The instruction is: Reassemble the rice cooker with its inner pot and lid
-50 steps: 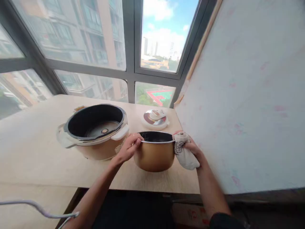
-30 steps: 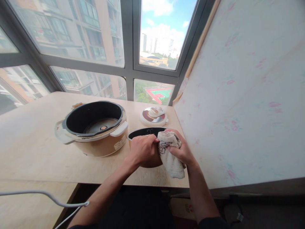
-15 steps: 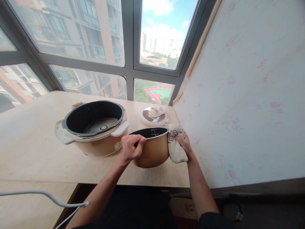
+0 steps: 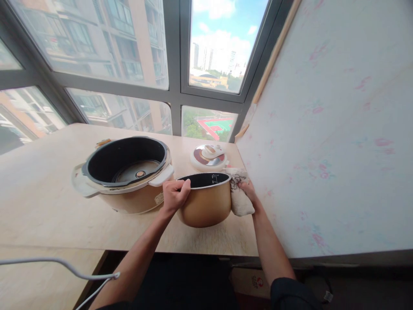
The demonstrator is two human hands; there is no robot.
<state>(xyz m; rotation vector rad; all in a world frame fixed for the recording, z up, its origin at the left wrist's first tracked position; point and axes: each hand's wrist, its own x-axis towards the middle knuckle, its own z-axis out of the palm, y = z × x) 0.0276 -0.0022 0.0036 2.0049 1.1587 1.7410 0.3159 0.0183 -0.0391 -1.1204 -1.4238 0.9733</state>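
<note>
A gold inner pot (image 4: 206, 204) with a dark inside and white level marks is held over the front of the counter, slightly tilted. My left hand (image 4: 175, 194) is closed on its left rim. In my right hand (image 4: 248, 193) is a whitish cloth (image 4: 240, 201) with a dark print, pressed against the pot's right outer side. Left of the pot stands the pressure cooker body (image 4: 132, 197), without a lid, its dark cavity showing a round heating plate. Behind the pot lies the cooker lid (image 4: 209, 156), white with a brown and silver top.
The pale counter (image 4: 41, 185) ends at a front edge before me. A papered wall (image 4: 329, 129) rises close on the right, and framed windows (image 4: 176, 112) stand behind. A white cable (image 4: 64, 265) crosses the lower left. Below the counter is a cardboard box (image 4: 250, 282).
The pot has turned slightly in my hands, its level marks shifting to the right. My left hand has moved a little left along with the rim; the cloth has shifted slightly along the pot's side.
</note>
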